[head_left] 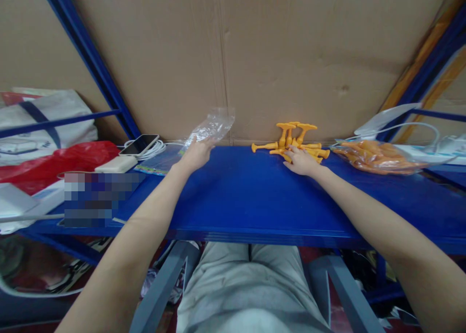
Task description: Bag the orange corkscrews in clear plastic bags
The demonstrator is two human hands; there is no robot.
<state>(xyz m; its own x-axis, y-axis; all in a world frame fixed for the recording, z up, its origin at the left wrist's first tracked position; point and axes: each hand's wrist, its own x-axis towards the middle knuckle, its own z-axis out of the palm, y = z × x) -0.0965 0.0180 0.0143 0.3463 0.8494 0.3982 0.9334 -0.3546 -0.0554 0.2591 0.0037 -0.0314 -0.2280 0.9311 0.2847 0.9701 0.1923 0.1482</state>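
In the head view, my left hand (196,154) is at the back of the blue shelf, with its fingers closed on a crinkled clear plastic bag (218,122). Another flat clear bag (156,160) with a coloured edge lies to the left of that wrist. My right hand (303,162) rests palm down against a loose pile of orange-yellow plastic T-shaped pieces (301,133) with ridged shafts. Its fingers are spread over the nearest pieces, and I see none lifted. Fingertips there partly blend with the pile.
A clear bag full of orange pieces (378,156) lies at the right, near a white power strip (418,153). A phone (140,144), coiled white cable (153,152), cream power bank (116,164) and red plastic bag (73,158) crowd the left. Cardboard (174,56) backs the shelf.
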